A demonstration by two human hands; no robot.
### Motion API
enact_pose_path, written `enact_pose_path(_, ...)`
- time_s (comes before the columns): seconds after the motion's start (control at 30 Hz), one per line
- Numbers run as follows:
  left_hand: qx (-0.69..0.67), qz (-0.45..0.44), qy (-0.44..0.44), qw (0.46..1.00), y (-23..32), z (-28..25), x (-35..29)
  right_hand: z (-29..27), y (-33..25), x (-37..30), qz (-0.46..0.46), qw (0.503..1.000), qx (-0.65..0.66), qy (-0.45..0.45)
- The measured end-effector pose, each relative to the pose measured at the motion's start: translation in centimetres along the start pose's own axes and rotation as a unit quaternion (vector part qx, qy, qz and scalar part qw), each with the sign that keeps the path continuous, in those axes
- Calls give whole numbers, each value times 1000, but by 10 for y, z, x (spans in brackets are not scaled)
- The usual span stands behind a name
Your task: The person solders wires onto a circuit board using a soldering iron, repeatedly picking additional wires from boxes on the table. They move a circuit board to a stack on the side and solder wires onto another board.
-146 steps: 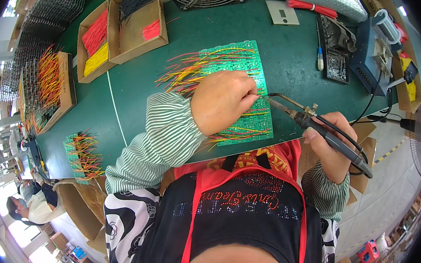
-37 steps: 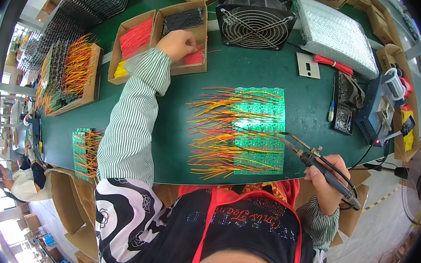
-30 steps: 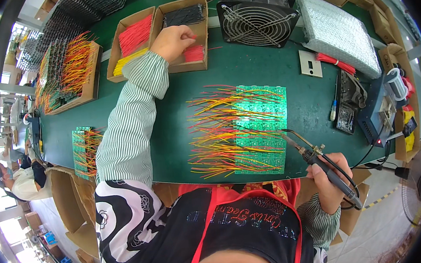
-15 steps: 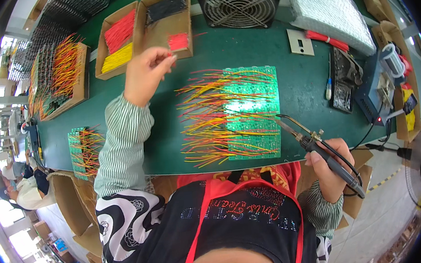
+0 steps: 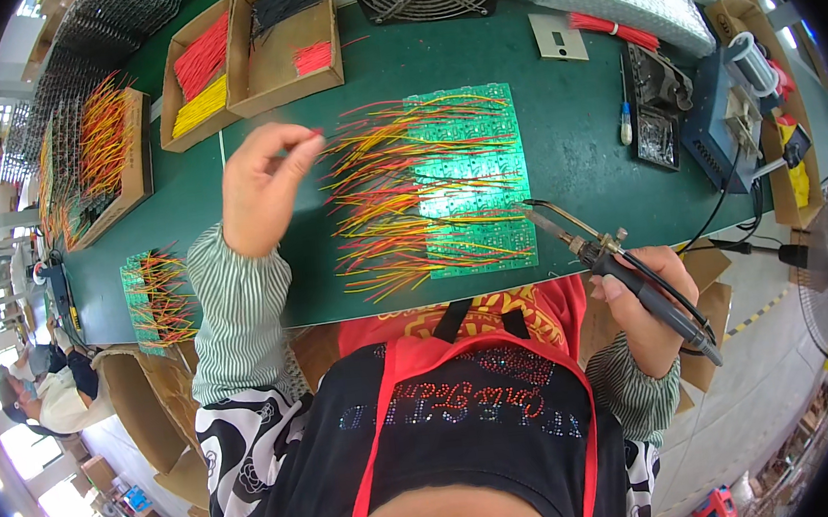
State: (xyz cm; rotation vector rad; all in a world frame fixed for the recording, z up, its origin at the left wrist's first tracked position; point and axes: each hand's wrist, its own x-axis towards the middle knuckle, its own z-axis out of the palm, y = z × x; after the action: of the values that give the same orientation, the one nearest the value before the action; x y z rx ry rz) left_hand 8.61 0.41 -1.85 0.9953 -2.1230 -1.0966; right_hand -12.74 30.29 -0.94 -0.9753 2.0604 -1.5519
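Right of centre, the right hand (image 5: 652, 321) grips a soldering iron (image 5: 641, 286), long axis diagonal, tip pointing upper left toward the green circuit board (image 5: 488, 198); the left hand (image 5: 265, 185) pinches a red piece (image 5: 317, 132).

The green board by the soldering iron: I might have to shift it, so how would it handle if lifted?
The green board would probably stay stiff, as it lies flat and straight-edged. Its thin wires curve and cross, so they would likely flop and snag. Many jut past its left edge, so that side might dip a little.
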Motion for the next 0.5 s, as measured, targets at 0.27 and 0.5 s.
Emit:
enact_pose_path(0.27,111,227,-238,938,62,63,-35,-4,-11,-11,36,998,41,-12)
enact_pose_path(0.5,133,224,-276,925,49,89,-28,2,-1,-11,38,999,9,-37)
